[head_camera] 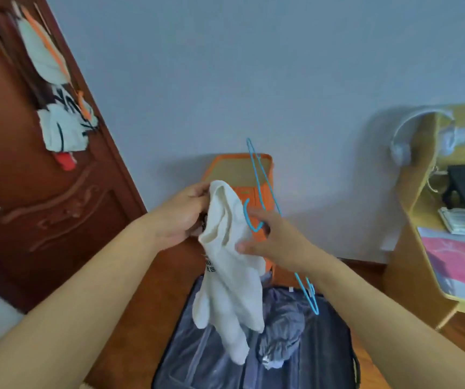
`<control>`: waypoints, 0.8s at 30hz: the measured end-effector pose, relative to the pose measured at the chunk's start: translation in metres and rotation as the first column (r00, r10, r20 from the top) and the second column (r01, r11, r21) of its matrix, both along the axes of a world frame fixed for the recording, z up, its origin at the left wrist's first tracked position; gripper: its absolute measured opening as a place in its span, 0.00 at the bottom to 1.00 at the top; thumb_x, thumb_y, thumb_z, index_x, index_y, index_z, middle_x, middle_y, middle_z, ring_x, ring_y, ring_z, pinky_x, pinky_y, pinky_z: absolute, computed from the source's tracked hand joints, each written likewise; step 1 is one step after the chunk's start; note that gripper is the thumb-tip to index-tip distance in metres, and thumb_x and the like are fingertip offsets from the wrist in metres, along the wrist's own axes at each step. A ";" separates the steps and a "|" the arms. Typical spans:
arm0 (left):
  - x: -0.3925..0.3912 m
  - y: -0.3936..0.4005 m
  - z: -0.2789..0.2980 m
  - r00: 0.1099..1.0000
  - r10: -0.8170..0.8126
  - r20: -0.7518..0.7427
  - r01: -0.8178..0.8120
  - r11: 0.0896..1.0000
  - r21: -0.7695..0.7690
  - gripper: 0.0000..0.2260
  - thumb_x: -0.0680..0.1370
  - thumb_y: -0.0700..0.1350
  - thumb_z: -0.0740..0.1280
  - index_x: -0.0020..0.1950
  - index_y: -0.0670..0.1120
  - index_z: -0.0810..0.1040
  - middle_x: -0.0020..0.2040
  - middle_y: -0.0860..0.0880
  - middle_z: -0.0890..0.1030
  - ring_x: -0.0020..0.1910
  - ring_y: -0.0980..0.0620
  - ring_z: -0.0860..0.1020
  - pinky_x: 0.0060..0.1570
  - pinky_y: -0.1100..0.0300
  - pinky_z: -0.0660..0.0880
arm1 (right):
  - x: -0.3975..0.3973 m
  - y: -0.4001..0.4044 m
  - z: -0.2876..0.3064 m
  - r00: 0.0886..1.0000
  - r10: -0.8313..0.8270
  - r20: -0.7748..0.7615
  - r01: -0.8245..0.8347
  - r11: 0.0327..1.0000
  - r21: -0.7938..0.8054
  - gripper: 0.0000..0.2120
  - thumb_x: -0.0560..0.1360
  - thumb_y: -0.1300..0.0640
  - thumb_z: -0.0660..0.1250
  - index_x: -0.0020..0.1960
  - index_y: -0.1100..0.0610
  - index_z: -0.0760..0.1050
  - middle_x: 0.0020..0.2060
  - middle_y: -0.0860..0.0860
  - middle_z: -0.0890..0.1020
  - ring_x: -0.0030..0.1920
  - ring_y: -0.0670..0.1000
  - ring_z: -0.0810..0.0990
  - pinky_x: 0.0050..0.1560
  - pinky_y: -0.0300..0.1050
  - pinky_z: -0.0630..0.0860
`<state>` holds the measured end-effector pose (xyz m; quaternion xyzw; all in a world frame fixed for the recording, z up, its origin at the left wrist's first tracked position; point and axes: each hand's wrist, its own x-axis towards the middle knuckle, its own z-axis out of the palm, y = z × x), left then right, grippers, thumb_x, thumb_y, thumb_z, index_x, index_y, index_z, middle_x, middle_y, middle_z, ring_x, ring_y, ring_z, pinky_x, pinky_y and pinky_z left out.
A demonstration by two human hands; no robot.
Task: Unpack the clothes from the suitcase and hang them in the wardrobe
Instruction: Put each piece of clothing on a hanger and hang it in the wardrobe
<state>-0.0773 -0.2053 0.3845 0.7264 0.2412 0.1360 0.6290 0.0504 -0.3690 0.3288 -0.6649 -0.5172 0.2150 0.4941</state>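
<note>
While the left hand (pixel 182 217) pinches the cream garment (pixel 229 265) by its neck opening, holding it spread, the right hand (pixel 272 242) grips the blue hanger (pixel 265 192) to feed it in; both hang above the open suitcase (pixel 323 346), where a grey garment (pixel 281 335) waits.

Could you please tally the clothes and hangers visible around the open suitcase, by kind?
Cream fabric garment, held by both hands: 1
Crumpled grey garment in the dark suitcase: 1
Thin blue wire hanger: 1
Total: 3
</note>
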 end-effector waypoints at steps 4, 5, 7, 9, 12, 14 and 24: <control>-0.045 0.003 0.026 0.993 0.086 0.083 -0.084 0.996 -0.020 0.12 0.83 0.34 0.60 0.64 0.40 0.78 0.55 0.36 0.80 0.53 0.42 0.77 0.53 0.50 0.75 | -0.026 0.018 0.002 0.999 0.026 0.033 -0.028 0.998 0.055 0.11 0.71 0.57 0.77 0.52 0.53 0.81 0.48 0.53 0.85 0.47 0.46 0.80 0.52 0.49 0.77; -0.057 0.007 0.029 0.993 0.088 0.081 -0.085 0.996 -0.038 0.13 0.83 0.35 0.60 0.66 0.40 0.78 0.58 0.36 0.81 0.55 0.42 0.78 0.56 0.49 0.75 | -0.028 0.021 0.005 0.996 -0.082 0.028 0.080 0.994 0.072 0.04 0.73 0.56 0.74 0.46 0.53 0.82 0.42 0.54 0.85 0.41 0.46 0.79 0.46 0.50 0.77; -0.079 0.017 0.029 0.994 0.095 0.061 -0.093 0.995 -0.043 0.14 0.83 0.37 0.61 0.65 0.44 0.80 0.62 0.36 0.80 0.57 0.43 0.77 0.59 0.48 0.71 | -0.027 0.026 0.021 0.964 -0.262 -0.042 0.264 0.963 0.050 0.06 0.77 0.55 0.70 0.42 0.53 0.82 0.39 0.58 0.84 0.38 0.48 0.78 0.41 0.48 0.73; -0.095 0.023 0.021 0.980 0.200 0.014 -0.201 0.979 0.041 0.11 0.84 0.44 0.62 0.56 0.52 0.85 0.58 0.37 0.80 0.54 0.44 0.76 0.56 0.49 0.71 | -0.024 0.029 0.047 0.955 -0.283 -0.094 0.287 0.957 0.034 0.07 0.79 0.55 0.68 0.49 0.57 0.83 0.46 0.57 0.86 0.43 0.50 0.80 0.44 0.46 0.74; -0.121 0.006 -0.006 0.956 0.293 -0.027 -0.293 0.956 -0.015 0.14 0.83 0.60 0.62 0.60 0.56 0.82 0.53 0.45 0.76 0.49 0.47 0.76 0.52 0.48 0.78 | -0.026 0.029 0.080 0.971 -0.223 -0.089 0.230 0.970 0.075 0.13 0.77 0.49 0.69 0.50 0.58 0.83 0.41 0.51 0.84 0.42 0.49 0.79 0.42 0.44 0.73; -0.132 -0.024 -0.028 0.997 0.075 0.015 -0.069 0.964 -0.258 0.18 0.80 0.61 0.66 0.67 0.56 0.78 0.55 0.43 0.79 0.50 0.44 0.80 0.56 0.43 0.79 | -0.028 0.024 0.089 0.981 -0.184 0.055 0.184 0.983 0.000 0.09 0.79 0.52 0.67 0.43 0.53 0.82 0.33 0.45 0.78 0.36 0.45 0.75 0.36 0.40 0.69; -0.083 -0.120 -0.099 0.993 -0.057 -0.105 0.063 0.997 0.051 0.21 0.79 0.54 0.70 0.70 0.61 0.67 0.62 0.58 0.79 0.57 0.60 0.80 0.54 0.64 0.79 | -0.020 -0.012 0.098 0.987 -0.156 0.028 0.157 0.985 -0.073 0.12 0.71 0.43 0.72 0.38 0.52 0.82 0.32 0.45 0.79 0.35 0.45 0.77 0.39 0.41 0.72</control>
